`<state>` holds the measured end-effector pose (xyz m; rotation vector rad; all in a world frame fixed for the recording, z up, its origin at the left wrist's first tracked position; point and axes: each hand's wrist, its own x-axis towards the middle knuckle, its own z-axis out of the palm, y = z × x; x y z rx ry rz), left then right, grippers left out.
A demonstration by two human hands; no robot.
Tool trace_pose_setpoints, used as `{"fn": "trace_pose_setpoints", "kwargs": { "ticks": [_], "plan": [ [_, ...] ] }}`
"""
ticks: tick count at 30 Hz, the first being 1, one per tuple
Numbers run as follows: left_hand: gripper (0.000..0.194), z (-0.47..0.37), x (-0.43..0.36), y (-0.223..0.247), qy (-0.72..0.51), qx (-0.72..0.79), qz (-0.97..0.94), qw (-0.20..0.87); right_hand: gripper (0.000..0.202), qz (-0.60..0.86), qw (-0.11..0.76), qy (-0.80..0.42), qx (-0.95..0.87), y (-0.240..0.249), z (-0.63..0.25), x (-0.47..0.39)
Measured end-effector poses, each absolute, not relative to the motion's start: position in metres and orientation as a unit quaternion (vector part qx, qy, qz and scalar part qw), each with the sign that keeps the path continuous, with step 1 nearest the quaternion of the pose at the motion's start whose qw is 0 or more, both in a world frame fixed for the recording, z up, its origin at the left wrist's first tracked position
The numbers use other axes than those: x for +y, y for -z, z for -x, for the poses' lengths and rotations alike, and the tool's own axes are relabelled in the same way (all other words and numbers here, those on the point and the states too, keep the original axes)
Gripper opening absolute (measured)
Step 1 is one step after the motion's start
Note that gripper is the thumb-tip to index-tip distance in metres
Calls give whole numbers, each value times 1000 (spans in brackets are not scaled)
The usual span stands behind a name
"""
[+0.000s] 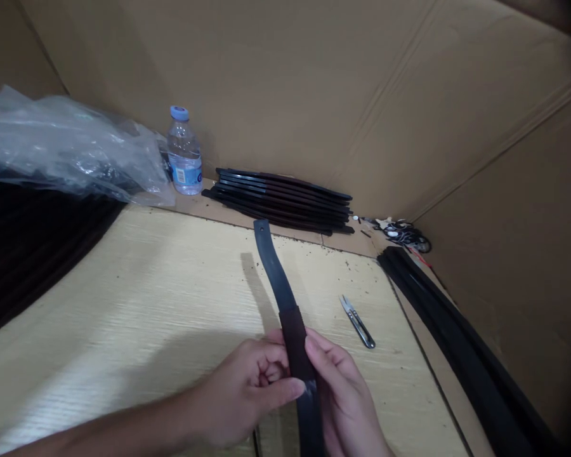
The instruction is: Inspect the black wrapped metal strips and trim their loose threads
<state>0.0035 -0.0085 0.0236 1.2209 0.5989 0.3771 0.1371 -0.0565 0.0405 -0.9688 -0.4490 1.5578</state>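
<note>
A long black strap rises from the bottom edge, its far end curved and pierced by a small hole. Around its middle sits a dark brown sleeve or band. My left hand pinches the strap from the left, thumb on top near the band's lower edge. From the right, my right hand grips the band, its thumb on the band's side and its fingers partly hidden underneath. Small metal thread snips lie on the pale wooden table to the right of the hands.
Several dark strips are stacked along the back, beside a water bottle. Clear plastic bags rest above dark material at left. Long black strips run down the right, near a tangled pile. Cardboard walls enclose the table.
</note>
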Motion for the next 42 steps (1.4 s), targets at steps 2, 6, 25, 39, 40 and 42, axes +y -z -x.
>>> {"fn": "trace_pose_setpoints", "kwargs": {
  "ticks": [2, 6, 25, 39, 40, 42],
  "plan": [
    [22, -4, -8, -24, -173, 278, -558, 763, 20, 431, 583, -661, -196, -38, -136, -57],
    [24, -5, -8, -25, -167, 287, -556, 762, 19, 447, 585, -647, -201, -33, -137, -56],
    [22, -5, -7, -17, -219, 271, -560, 751, 25, 435, 587, -644, -226, -25, -138, -59],
    [23, -3, -6, -19, -240, 275, -533, 763, 32, 461, 590, -640, -170, -27, -136, -59],
    [22, -3, -6, -20, -243, 277, -530, 764, 31, 468, 588, -635, -182, -24, -137, -59],
    [22, -4, -6, -21, -249, 279, -524, 765, 32, 473, 580, -629, -209, -21, -138, -58]
  ]
}}
